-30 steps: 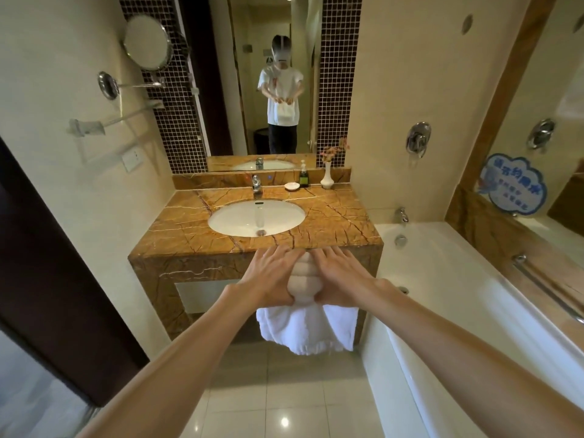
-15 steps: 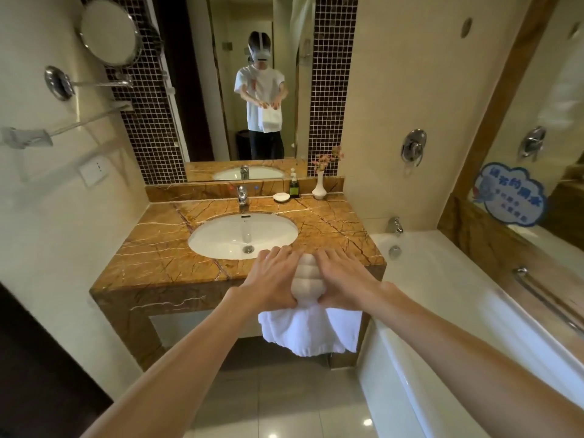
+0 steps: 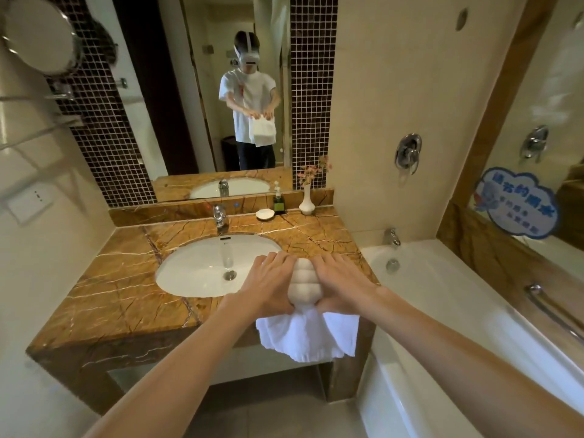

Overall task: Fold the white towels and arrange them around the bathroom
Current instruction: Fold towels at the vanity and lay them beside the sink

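Observation:
A white towel (image 3: 308, 335), partly gathered into a ribbed roll, is held in the air in front of the brown marble vanity (image 3: 120, 279). My left hand (image 3: 268, 287) grips its left side and my right hand (image 3: 343, 284) grips its right side, fingers over the top and thumbs underneath. The loose lower part of the towel hangs below both hands. The mirror (image 3: 234, 90) shows the towel pinched at its top corners by the two hands.
An oval white sink (image 3: 205, 267) with a chrome faucet (image 3: 220, 216) sits in the vanity. At the back stand a soap dish (image 3: 264, 214), a dark pump bottle (image 3: 279, 202) and a white vase (image 3: 306, 202). A white bathtub (image 3: 442, 295) lies right, with a grab bar (image 3: 553, 311).
The view has come closer to the vanity and tipped downward. Both hands keep the same hold on the towel, which now hangs nearer the front right of the counter.

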